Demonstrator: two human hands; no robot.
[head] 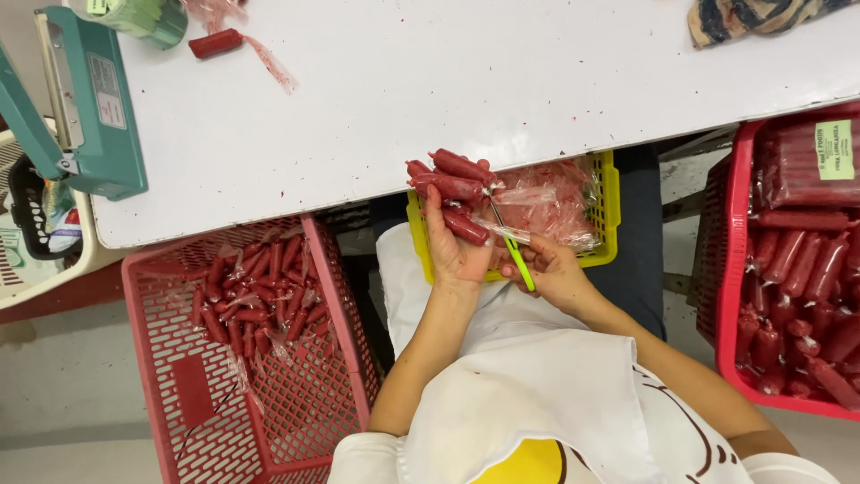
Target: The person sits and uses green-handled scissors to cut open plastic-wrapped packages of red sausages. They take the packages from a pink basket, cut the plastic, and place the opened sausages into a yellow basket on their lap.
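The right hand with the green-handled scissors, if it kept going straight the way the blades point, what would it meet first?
Probably the red sausages bunched in the left hand. The right hand aims its scissors up-left at them; the tips seem almost there, though depth is hard to judge.

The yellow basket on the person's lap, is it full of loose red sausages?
No. The yellow basket holds mostly crumpled clear plastic wrappers, while the red sausages are bunched in the left hand.
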